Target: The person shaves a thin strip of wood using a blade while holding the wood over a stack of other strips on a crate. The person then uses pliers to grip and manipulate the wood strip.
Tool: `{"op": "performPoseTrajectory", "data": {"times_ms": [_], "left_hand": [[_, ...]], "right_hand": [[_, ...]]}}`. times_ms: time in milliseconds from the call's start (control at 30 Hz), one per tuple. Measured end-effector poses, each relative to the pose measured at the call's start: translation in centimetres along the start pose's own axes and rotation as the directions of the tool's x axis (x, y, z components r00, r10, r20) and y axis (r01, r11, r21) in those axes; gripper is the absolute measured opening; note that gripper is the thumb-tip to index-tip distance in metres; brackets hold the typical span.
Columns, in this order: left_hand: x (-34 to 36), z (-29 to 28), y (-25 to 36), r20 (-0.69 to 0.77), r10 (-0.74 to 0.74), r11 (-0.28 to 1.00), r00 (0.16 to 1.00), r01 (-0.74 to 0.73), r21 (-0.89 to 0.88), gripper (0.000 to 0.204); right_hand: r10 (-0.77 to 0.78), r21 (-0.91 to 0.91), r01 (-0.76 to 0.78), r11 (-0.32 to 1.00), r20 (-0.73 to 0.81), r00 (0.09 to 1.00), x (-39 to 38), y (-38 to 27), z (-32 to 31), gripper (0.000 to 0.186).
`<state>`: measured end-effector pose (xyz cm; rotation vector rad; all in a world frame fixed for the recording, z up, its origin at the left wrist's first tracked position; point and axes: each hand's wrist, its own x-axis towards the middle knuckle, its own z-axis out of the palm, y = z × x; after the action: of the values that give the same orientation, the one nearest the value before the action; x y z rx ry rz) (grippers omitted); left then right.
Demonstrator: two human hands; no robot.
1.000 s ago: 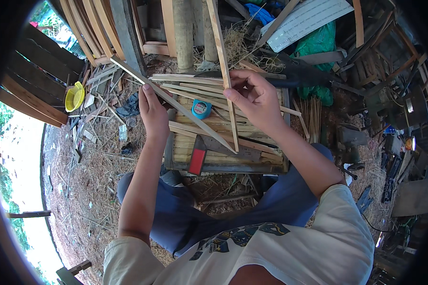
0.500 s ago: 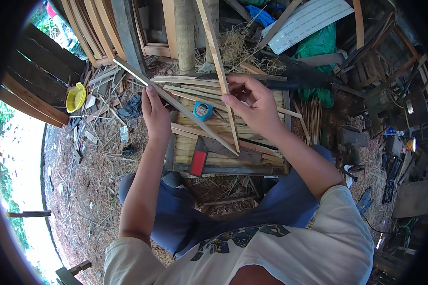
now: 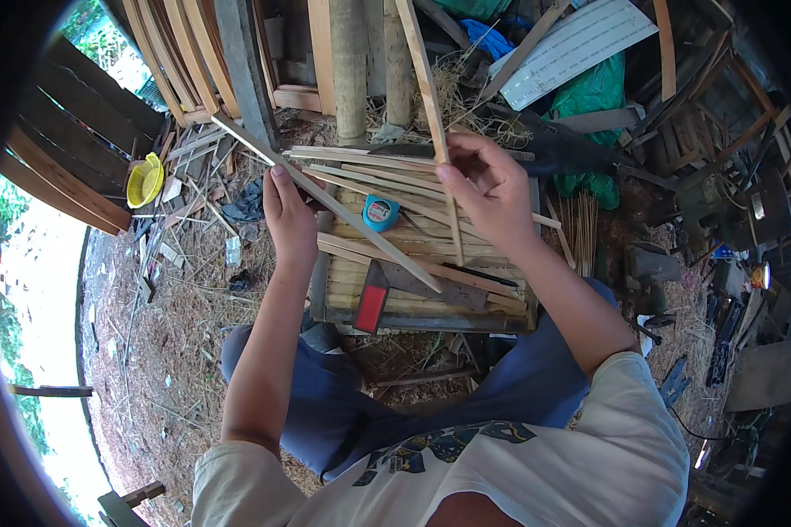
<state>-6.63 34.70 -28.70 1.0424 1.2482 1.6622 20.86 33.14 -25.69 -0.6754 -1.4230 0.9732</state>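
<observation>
My left hand (image 3: 290, 215) is closed round a thin wooden strip (image 3: 343, 213), which slants from the upper left down over the low table. A second wooden strip (image 3: 431, 97) is pinched between the thumb and fingers of my right hand (image 3: 485, 186); it stands steeply, its lower end above the tabletop. Between the hands, a blue tape measure (image 3: 380, 212) rests among several loose strips (image 3: 378, 173) on the slatted wooden table (image 3: 351, 285). Nearer me lies a handsaw with a red-and-black handle (image 3: 371, 306), its blade (image 3: 448, 292) partly under other strips. A dark pen-like stick (image 3: 488, 275) lies beside it.
Left of the table, a yellow basin (image 3: 144, 181) sits among wood scraps on the littered ground. Wooden frames (image 3: 294, 97) and posts (image 3: 349, 79) stand behind. A bundle of thin sticks (image 3: 582, 230), a green plastic bag (image 3: 593, 97) and a white panel (image 3: 576, 53) are at right.
My right hand has shifted a little right and down, taking its strip away from the left one; their lower ends are farther apart. My left hand keeps its hold.
</observation>
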Motion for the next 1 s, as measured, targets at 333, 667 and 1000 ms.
{"op": "performPoseTrajectory", "data": {"times_ms": [333, 667, 1000], "left_hand": [[2.3, -3.8, 2.5, -0.24, 0.091, 0.995, 0.966, -0.097, -0.009, 0.04], [2.5, -6.1, 2.6, -0.373, 0.04, 0.998, 0.927, -0.058, -0.037, 0.038], [0.7, -3.5, 2.4, -0.259, -0.04, 0.974, 0.965, -0.02, -0.224, 0.032]], "right_hand": [[0.198, -0.655, -0.057, 0.754, 0.143, 0.97, -0.5, 2.3, -2.1, 0.027], [0.385, -0.617, -0.164, 0.77, 0.244, 0.89, -0.9, 2.9, -0.8, 0.024], [0.457, -0.194, -0.42, 0.887, 0.223, 0.861, -2.8, -1.2, -1.9, 0.024]]}}
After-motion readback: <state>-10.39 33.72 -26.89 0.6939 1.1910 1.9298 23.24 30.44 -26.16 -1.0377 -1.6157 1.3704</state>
